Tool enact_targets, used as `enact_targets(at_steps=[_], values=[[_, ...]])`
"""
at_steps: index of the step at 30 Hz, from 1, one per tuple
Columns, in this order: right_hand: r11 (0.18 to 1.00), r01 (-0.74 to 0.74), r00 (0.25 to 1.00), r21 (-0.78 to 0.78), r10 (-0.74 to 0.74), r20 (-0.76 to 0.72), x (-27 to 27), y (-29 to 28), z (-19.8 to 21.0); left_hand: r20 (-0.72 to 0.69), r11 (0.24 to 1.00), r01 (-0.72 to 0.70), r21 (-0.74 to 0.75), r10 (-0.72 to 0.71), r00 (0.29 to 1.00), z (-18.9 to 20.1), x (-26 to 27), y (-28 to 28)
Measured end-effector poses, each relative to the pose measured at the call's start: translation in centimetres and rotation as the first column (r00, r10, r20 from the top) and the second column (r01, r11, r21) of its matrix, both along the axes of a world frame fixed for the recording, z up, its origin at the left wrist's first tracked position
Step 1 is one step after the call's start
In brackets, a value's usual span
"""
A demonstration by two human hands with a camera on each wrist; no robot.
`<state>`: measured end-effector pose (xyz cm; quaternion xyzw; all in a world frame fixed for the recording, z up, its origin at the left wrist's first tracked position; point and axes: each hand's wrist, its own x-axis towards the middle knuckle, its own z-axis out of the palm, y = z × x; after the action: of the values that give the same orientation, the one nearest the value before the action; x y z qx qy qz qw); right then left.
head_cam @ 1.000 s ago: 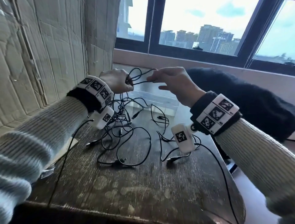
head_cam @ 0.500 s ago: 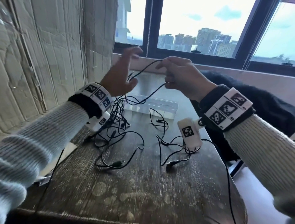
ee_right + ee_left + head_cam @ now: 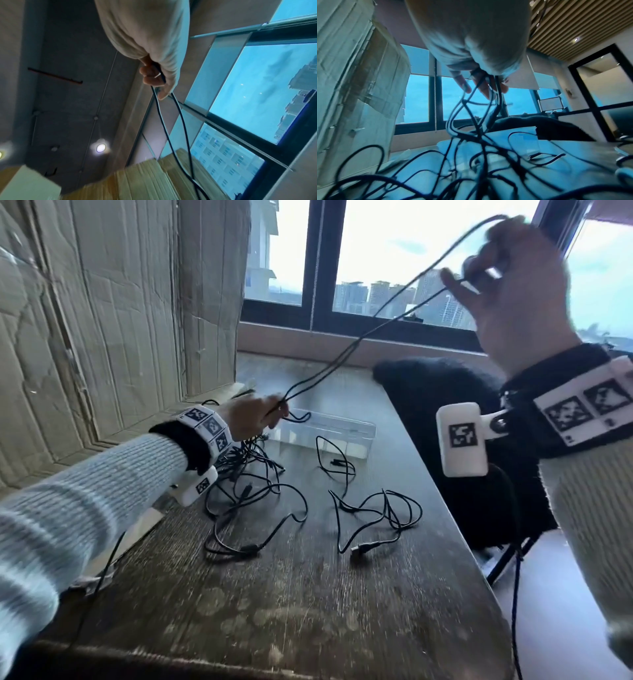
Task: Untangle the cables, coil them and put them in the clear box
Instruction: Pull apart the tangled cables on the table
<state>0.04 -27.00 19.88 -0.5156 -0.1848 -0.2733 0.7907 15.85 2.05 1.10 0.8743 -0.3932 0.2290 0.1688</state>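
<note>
Several thin black cables [image 3: 260, 508] lie tangled on the dark wooden table [image 3: 308, 611]. My right hand [image 3: 507, 285] is raised high at the upper right and pinches one black cable [image 3: 376, 326], which runs doubled and taut down to my left hand [image 3: 260, 416]. The left hand grips that cable [image 3: 471, 102] low over the tangle, just left of the clear box [image 3: 329, 436]. In the right wrist view my fingers [image 3: 154, 77] curl round the cable [image 3: 171, 121], two strands hanging from them. The clear box stands open at the table's far side.
A tall cardboard sheet [image 3: 120, 302] stands along the left. A dark garment [image 3: 462, 440] lies at the table's right edge. A window [image 3: 394, 251] with a sill runs behind the table. A separate loose cable [image 3: 373, 518] lies right of the tangle.
My right hand has swung far up and right, drawing the cable out taut. My left hand dropped from chest height to just above the tangle beside the clear box and closed on the cable.
</note>
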Motion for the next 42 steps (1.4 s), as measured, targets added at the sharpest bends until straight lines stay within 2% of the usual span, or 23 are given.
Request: enact_targets(at_steps=[5,7,8,9,10,11,12,13,14,15,16,18,21,22,25,29,31,33,35,38,40,41,42], values=[[0.992,0.127,0.990,-0.002,-0.127,-0.061,0.0,-2.0,-0.4,0.101,0.999,-0.009,-0.049,0.014,0.995,0.0,0.3,0.4],[0.974,0.190,0.973,-0.127,-0.204,-0.107,0.7,-1.1,-1.4,0.116,0.997,-0.010,-0.077,0.019,0.993,1.4,-0.4,-0.6],[0.936,0.217,0.958,-0.276,-0.259,-0.124,1.2,-0.3,-2.1,0.128,0.997,-0.017,-0.079,0.028,0.991,2.1,-0.6,-1.0],[0.843,0.244,0.935,-0.480,-0.335,-0.113,1.8,0.6,-3.0,0.142,0.997,-0.032,-0.070,0.042,0.989,2.7,-1.0,-1.5],[0.686,0.258,0.912,-0.680,-0.406,-0.063,2.5,1.4,-4.0,0.158,0.997,-0.045,-0.055,0.053,0.986,3.2,-1.3,-1.9],[0.472,0.265,0.893,-0.841,-0.449,0.030,3.2,2.2,-5.1,0.174,0.998,-0.051,-0.038,0.057,0.983,3.7,-1.7,-2.3],[0.243,0.265,0.890,-0.933,-0.434,0.140,3.8,3.0,-6.2,0.186,0.999,-0.046,-0.027,0.050,0.981,4.1,-2.0,-2.6],[0.056,0.266,0.898,-0.962,-0.378,0.226,4.1,3.9,-7.3,0.193,0.999,-0.035,-0.016,0.037,0.981,4.5,-2.4,-2.9],[-0.070,0.260,0.908,-0.963,-0.323,0.268,4.3,4.8,-8.4,0.199,1.000,-0.020,-0.011,0.022,0.980,4.8,-2.8,-3.1],[-0.130,0.238,0.919,-0.963,-0.291,0.266,4.3,5.7,-9.3,0.204,1.000,-0.004,-0.020,0.008,0.979,5.1,-3.1,-3.3],[-0.140,0.221,0.925,-0.965,-0.284,0.253,4.4,6.4,-10.0,0.212,0.999,0.012,-0.036,-0.004,0.977,5.4,-3.4,-3.3],[-0.030,0.166,0.935,-0.986,-0.312,0.167,4.9,7.0,-10.6,0.215,0.997,0.039,-0.073,-0.022,0.976,5.9,-3.7,-3.0],[0.282,0.019,0.956,-0.959,-0.285,-0.065,5.1,7.3,-9.7,0.222,0.999,0.002,-0.040,0.007,0.975,5.9,-3.5,-2.6],[0.324,0.008,0.958,-0.946,-0.274,-0.085,5.0,7.1,-9.1,0.225,1.000,-0.029,-0.007,0.030,0.974,5.5,-3.3,-2.5],[0.326,0.103,0.963,-0.940,-0.271,0.012,4.0,6.3,-6.6,0.198,0.999,-0.047,0.014,0.043,0.979,3.9,-2.5,-1.9],[0.544,0.138,0.951,-0.828,-0.305,-0.042,3.2,4.8,-4.5,0.151,0.997,-0.023,-0.069,0.034,0.988,2.9,-1.2,-1.2],[0.705,0.088,0.955,-0.703,-0.260,-0.142,3.0,4.0,-4.1,0.136,0.998,0.021,-0.059,-0.013,0.991,2.8,-0.7,-1.4],[0.915,-0.080,0.959,-0.396,-0.037,-0.280,3.0,3.1,-4.0,0.080,0.992,0.088,-0.092,-0.080,0.994,2.8,-0.7,-1.6],[0.961,-0.244,0.930,-0.132,0.194,-0.313,2.7,2.6,-4.3,0.019,0.985,0.114,-0.131,-0.112,0.994,2.9,-0.7,-2.4],[0.912,-0.390,0.880,0.127,0.410,-0.240,2.6,2.6,-4.8,-0.068,0.993,0.096,-0.069,-0.101,0.993,2.8,-1.2,-3.6],[0.919,-0.308,0.895,0.247,0.368,-0.252,2.4,2.7,-4.5,-0.078,0.997,0.070,0.034,-0.067,0.995,2.5,-1.5,-3.7],[0.958,-0.219,0.914,0.185,0.268,-0.304,2.3,2.5,-4.2,-0.066,0.997,0.048,0.068,-0.043,0.997,2.4,-1.6,-3.5],[0.993,-0.115,0.936,0.002,0.109,-0.336,2.0,2.3,-4.0,-0.043,0.996,0.022,0.089,-0.018,0.999,2.5,-1.6,-3.2]])
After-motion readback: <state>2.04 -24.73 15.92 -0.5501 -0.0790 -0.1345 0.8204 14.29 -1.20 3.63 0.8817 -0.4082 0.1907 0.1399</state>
